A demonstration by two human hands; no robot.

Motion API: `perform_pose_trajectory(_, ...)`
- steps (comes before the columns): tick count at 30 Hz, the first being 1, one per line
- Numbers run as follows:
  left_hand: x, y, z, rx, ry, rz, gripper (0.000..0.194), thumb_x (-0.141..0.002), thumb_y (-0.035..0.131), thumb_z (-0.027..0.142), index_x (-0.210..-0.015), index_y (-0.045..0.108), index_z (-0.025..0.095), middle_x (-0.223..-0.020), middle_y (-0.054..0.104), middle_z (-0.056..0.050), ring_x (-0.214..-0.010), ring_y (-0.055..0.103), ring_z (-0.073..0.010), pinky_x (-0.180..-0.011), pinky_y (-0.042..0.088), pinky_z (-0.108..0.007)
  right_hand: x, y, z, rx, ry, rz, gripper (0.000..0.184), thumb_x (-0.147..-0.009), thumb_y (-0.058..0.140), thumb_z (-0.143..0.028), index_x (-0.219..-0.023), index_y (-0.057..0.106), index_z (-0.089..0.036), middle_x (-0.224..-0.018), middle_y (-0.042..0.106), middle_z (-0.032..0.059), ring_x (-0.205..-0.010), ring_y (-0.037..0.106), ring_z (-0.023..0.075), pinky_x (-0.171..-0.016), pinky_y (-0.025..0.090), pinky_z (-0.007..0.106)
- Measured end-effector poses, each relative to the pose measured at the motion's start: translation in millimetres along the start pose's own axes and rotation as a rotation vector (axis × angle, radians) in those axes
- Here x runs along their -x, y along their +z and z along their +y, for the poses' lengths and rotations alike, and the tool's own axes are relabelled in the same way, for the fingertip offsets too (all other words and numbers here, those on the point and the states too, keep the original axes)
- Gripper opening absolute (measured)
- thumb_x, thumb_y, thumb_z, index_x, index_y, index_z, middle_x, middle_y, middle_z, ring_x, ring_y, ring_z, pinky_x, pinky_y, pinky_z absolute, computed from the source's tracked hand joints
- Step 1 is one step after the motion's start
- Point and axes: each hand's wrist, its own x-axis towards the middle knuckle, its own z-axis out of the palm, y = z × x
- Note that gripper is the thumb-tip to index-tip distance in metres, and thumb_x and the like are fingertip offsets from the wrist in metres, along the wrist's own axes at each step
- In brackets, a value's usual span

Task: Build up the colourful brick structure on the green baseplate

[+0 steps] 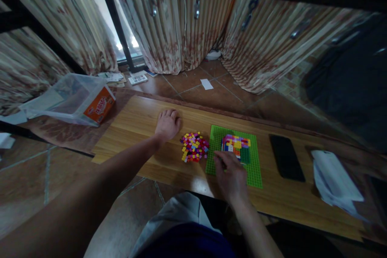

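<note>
My left hand [167, 125] rests on the wooden board [136, 129], fingers curled under, just left of a heap of small red, yellow and pink bricks [194, 147]. My right hand [231, 175] hovers over the near left part of the green baseplate [254, 171], fingers bent together as in a pinch; what they hold is too small to see. On the baseplate stands a multicoloured brick build [236, 146], right beyond my right fingertips.
A black phone [286, 157] lies right of the baseplate, and a white cloth or bag [334, 181] further right. A clear plastic box with an orange label [77, 98] sits on the floor at the left. Striped curtains [181, 28] hang behind. My knee [178, 217] is under the board's near edge.
</note>
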Motion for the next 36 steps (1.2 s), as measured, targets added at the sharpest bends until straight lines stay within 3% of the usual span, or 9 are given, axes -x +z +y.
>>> perform_pose_trajectory(6,0.5,0.2,0.2,0.010,0.003,0.002,0.030,-0.092,0.046,0.029,-0.115,0.059,0.016,-0.127,0.059,-0.013,-0.116,0.051,-0.0303,-0.101,0.038,-0.047,11.7,39.7,-5.2,0.202,0.058,-0.110,0.028,-0.095,0.041,-0.024,-0.097,0.068,-0.017,-0.091,0.067,0.0101,-0.075,0.063,0.0202,-0.066,0.049,0.032)
perform_pose_trajectory(10,0.2,-1.8,2.0,0.004,-0.004,0.005,0.029,-0.092,0.045,0.028,-0.114,0.060,0.016,-0.126,0.060,-0.013,-0.115,0.051,-0.0304,-0.101,0.038,-0.047,6.9,44.8,-3.7,0.297,0.078,-0.124,0.026,-0.094,0.042,-0.023,-0.093,0.068,-0.019,-0.087,0.064,0.0097,-0.070,0.060,0.0198,-0.060,0.045,0.031)
perform_pose_trajectory(14,0.1,-2.5,2.1,-0.005,-0.001,0.001,0.030,-0.092,0.045,0.029,-0.115,0.059,0.016,-0.127,0.060,-0.013,-0.115,0.051,-0.0305,-0.100,0.039,-0.046,6.2,43.6,-4.1,0.256,0.085,-0.134,0.028,-0.094,0.040,-0.021,-0.087,0.067,-0.018,-0.087,0.065,0.0099,-0.071,0.060,0.0194,-0.061,0.045,0.030)
perform_pose_trajectory(19,0.3,-1.3,0.4,-0.013,0.006,0.002,0.030,-0.092,0.045,0.029,-0.115,0.059,0.017,-0.125,0.060,-0.013,-0.115,0.051,-0.0306,-0.100,0.039,-0.046,9.6,30.6,-5.7,0.020,0.123,-0.085,0.023,-0.092,0.044,-0.022,-0.090,0.067,-0.017,-0.089,0.069,0.0087,-0.078,0.065,0.0189,-0.070,0.049,0.031)
perform_pose_trajectory(26,-0.7,-0.7,0.0,-0.006,0.008,0.004,0.030,-0.091,0.046,0.029,-0.115,0.059,0.016,-0.126,0.060,-0.013,-0.116,0.051,-0.0308,-0.101,0.038,-0.046,7.9,-10.1,3.4,-0.137,0.269,0.074,0.023,-0.088,0.056,-0.036,-0.092,0.071,-0.019,-0.086,0.074,0.0059,-0.069,0.067,0.0169,-0.065,0.052,0.029)
perform_pose_trajectory(31,-1.2,-0.6,-0.4,-0.004,0.007,0.013,0.031,-0.091,0.045,0.029,-0.115,0.059,0.016,-0.126,0.060,-0.012,-0.115,0.052,-0.0306,-0.101,0.039,-0.046,-3.8,-34.1,26.4,-0.056,0.341,0.242,0.031,-0.085,0.060,-0.044,-0.094,0.072,-0.017,-0.088,0.075,0.0091,-0.071,0.068,0.0188,-0.066,0.052,0.030)
perform_pose_trajectory(36,-1.5,-0.2,-0.8,0.010,-0.001,0.009,0.032,-0.091,0.045,0.030,-0.116,0.059,0.017,-0.127,0.060,-0.013,-0.116,0.052,-0.0311,-0.101,0.038,-0.047,-14.9,-37.9,42.3,0.077,0.394,0.300,0.033,-0.084,0.060,-0.045,-0.088,0.073,-0.015,-0.083,0.073,0.0093,-0.063,0.062,0.0172,-0.060,0.047,0.028)
